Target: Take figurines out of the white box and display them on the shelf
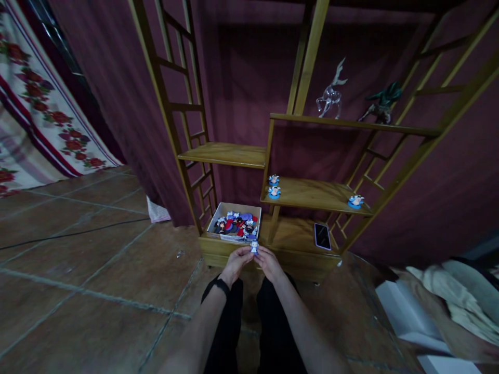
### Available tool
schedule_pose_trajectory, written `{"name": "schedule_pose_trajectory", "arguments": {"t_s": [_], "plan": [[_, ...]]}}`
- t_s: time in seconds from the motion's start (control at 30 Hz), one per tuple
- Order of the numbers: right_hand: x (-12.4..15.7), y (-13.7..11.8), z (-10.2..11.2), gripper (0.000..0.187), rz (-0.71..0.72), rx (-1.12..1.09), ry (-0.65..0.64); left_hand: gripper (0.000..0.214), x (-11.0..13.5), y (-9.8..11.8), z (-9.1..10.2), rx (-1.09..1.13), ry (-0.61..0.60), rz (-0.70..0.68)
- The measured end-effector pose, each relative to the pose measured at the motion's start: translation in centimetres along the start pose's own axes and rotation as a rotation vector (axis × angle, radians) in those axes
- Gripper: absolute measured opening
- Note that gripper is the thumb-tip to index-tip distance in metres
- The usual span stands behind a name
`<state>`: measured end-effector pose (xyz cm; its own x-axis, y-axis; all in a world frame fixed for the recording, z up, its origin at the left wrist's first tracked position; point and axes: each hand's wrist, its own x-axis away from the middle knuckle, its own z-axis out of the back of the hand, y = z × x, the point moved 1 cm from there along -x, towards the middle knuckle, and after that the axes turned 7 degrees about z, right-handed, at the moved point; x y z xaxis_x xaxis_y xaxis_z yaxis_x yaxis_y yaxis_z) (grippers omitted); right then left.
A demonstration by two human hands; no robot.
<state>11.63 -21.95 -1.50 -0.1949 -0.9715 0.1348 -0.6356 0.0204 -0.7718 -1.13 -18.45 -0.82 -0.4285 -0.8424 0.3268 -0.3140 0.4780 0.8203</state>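
Observation:
A small white-and-purple figurine [254, 247] stands upright between the fingertips of both my hands, just in front of the shelf unit's bottom board. My left hand [236, 261] pinches it from the left and wears a dark band at the wrist. From the other side my right hand [268, 259] grips the same figurine. Right behind it, an open cardboard box [219, 214] holds many jumbled figurines in red, black, white and purple. On the middle shelf [307, 192], two blue-based figurines [274, 192] stand at the left end and another blue-based figurine [355, 201] at the right end.
A phone [322, 236] lies on the bottom board at the right. Higher up stand a clear glass deer [330, 96] and a dark green statuette [382, 103]. White boxes [409, 314] and cloth sit on the floor at right. A black cable [78, 232] crosses the tiles at left.

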Motion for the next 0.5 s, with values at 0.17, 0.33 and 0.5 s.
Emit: {"name": "schedule_pose_trajectory", "arguments": {"t_s": [0.17,0.33,0.5], "plan": [[-0.1,-0.4,0.0,0.027,0.0,0.031,0.015,0.029,-0.3,-0.2,0.2,0.047,0.015,0.009],[-0.3,-0.8,0.6,0.03,0.008,0.113,0.027,0.03,-0.7,-0.8,0.0,0.053,0.034,0.048],[-0.2,-0.8,0.9,0.03,0.05,0.097,0.081,0.031,-1.1,-1.5,-0.3,0.061,0.034,0.038]]}}
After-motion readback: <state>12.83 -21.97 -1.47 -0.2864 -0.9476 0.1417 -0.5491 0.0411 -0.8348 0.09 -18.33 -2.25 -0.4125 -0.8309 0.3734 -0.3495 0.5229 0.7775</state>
